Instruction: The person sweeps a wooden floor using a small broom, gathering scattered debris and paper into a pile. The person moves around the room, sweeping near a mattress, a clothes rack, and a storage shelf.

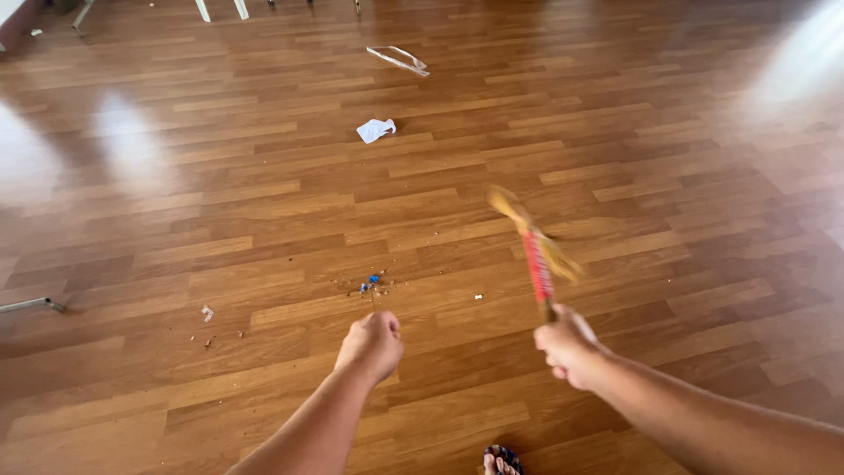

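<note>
**Floor inspection: hand broom raised over debris**

I see my right hand (570, 345) grasping a short straw broom with a red-wrapped handle (536, 251), blurred, held above the brown wooden plank floor (659, 158). My left hand (371, 345) is clenched, just near a small pile of coloured debris (369, 284). Crumpled white paper (375, 130) lies farther off.

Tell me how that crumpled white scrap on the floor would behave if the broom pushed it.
The crumpled white scrap looks thin, so probably light and floppy. On the glossy wood floor it would likely slide or flutter rather than roll.
</note>
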